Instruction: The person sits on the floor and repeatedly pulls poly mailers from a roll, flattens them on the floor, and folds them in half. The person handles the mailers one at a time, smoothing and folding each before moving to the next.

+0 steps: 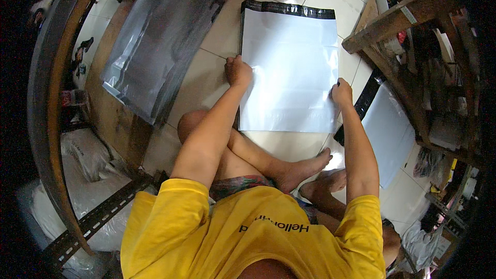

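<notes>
A stack of white plastic mailing bags (289,77) with a black band along its far edge lies in front of my crossed legs. My left hand (238,72) is closed at the left edge of this stack, fingers curled in. Across from it, my right hand (342,93) pinches the right edge, lower down. The top bag looks flat and shiny, with faint creases. How many layers each hand grips is hidden.
To the left, a pile of greyish plastic bags (160,46) lies on a brown board (135,137). More white bags (390,126) with black edges lie on the tiled floor at right, beside a wooden shelf (398,26). A slotted metal bar (106,214) stands near my left side.
</notes>
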`<state>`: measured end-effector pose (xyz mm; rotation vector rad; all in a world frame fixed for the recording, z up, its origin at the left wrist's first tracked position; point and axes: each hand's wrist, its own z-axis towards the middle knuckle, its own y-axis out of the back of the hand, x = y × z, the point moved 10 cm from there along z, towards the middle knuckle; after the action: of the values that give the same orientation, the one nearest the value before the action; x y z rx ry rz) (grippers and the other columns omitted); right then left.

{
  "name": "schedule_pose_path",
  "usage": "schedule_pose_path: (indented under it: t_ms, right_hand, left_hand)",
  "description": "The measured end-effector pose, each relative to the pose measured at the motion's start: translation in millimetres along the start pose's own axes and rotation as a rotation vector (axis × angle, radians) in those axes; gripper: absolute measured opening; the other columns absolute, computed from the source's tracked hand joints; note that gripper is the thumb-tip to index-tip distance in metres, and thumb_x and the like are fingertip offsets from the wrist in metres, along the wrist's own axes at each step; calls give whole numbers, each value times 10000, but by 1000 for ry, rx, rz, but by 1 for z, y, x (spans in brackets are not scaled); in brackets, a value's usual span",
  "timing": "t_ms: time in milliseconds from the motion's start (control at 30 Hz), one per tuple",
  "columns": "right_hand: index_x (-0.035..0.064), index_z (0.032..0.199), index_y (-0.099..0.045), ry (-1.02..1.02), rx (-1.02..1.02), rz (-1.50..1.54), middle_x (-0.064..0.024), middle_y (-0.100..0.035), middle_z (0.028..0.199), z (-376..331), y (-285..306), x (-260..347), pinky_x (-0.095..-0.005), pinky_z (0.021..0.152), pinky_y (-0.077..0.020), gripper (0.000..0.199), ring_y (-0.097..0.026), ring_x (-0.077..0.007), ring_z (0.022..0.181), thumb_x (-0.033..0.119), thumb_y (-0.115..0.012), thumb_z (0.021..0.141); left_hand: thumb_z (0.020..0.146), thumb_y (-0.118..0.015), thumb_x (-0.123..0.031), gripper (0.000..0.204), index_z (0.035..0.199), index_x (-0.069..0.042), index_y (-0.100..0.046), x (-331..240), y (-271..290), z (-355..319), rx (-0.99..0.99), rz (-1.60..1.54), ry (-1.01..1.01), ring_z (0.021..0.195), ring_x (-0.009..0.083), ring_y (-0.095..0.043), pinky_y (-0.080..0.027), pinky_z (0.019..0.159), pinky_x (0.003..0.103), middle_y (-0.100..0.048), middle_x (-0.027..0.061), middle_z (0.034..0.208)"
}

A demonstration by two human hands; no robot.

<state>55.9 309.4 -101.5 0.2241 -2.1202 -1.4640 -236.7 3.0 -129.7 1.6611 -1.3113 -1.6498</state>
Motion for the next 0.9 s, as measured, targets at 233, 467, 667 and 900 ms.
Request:
schedule_pose_path:
  t_ms: [233, 467, 667, 900]
  right_hand:
    - [-43, 1100, -640, 11, 69, -23, -285, -663, 1105, 6, -4, -5, -495, 941, -496, 289, -630, -447, 1068, 143, -550, 897]
    - [-42, 1101, -639, 102, -25, -72, -291, -664, 1081, 11, -8, 6, -485, 930, -498, 287, -637, -444, 1054, 160, -579, 906]
    - [-30, 1105, -645, 41, 112, 73, -268, -681, 1099, 42, -6, -9, -443, 914, -506, 304, -654, -413, 1036, 174, -586, 888]
    - [-24, 1113, -644, 59, 45, 58, -280, -675, 1097, 94, 0, 8, -448, 932, -500, 302, -649, -416, 1061, 148, -570, 877]
  left_hand:
    - [894, -525, -149, 355, 1183, 11, -655, -7, 1, 3, 57, 1, -1, 1157, 417, -570, -471, 997, 487, -600, 246, 1196]
    - [893, -532, -183, 397, 1241, -24, -639, 8, -6, 23, 160, 47, -1, 1199, 379, -570, -459, 1027, 490, -602, 225, 1253]
    - [892, -557, -240, 383, 1189, -14, -645, 12, -7, 29, 138, -44, 78, 1206, 400, -562, -458, 1028, 500, -591, 242, 1263]
    - [883, -573, -221, 310, 1078, 7, -649, -20, 0, 63, 60, -57, 20, 1102, 427, -590, -481, 954, 532, -596, 254, 1167]
